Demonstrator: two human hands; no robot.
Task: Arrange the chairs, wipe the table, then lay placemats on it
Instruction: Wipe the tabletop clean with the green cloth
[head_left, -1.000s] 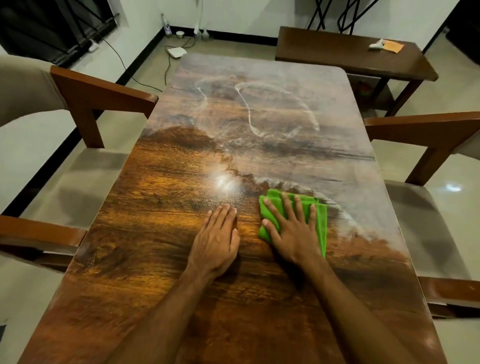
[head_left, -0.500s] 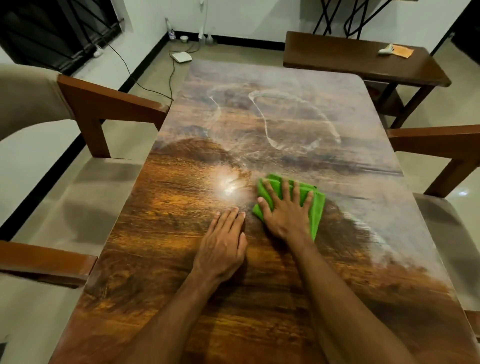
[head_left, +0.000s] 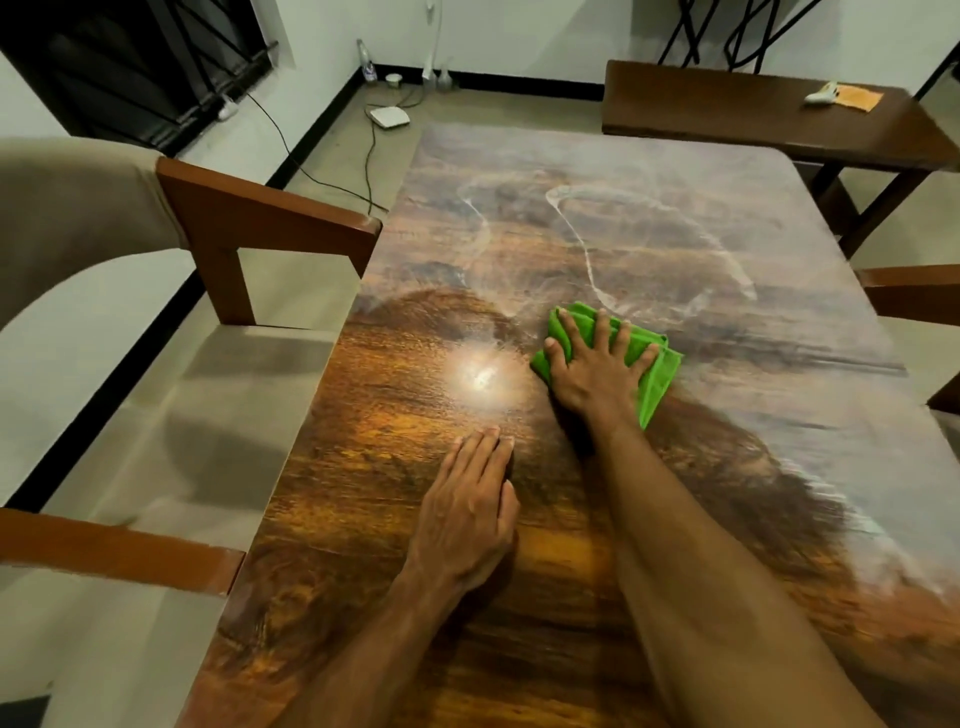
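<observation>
A long wooden table (head_left: 395, 545) fills the view; its near half shines clean, its far half carries a dusty grey film with pale smear lines. My right hand (head_left: 592, 371) presses flat with spread fingers on a folded green cloth (head_left: 655, 371) near the table's middle, at the edge of the dusty part. My left hand (head_left: 467, 512) rests flat on the bare wood, nearer to me and left of the cloth. A chair (head_left: 260, 223) with wooden arms and a beige seat stands at the left side. Another chair's arm (head_left: 914, 288) shows at the right edge.
A dark wooden bench (head_left: 737, 117) stands beyond the far right corner with an orange card and a white item on it. On the floor at the back lie a white box (head_left: 388, 116), cables and small bottles by the wall.
My right hand has slid the green cloth away from me and leftward, into the dusty area. My left hand stays flat on the table. The view has shifted forward.
</observation>
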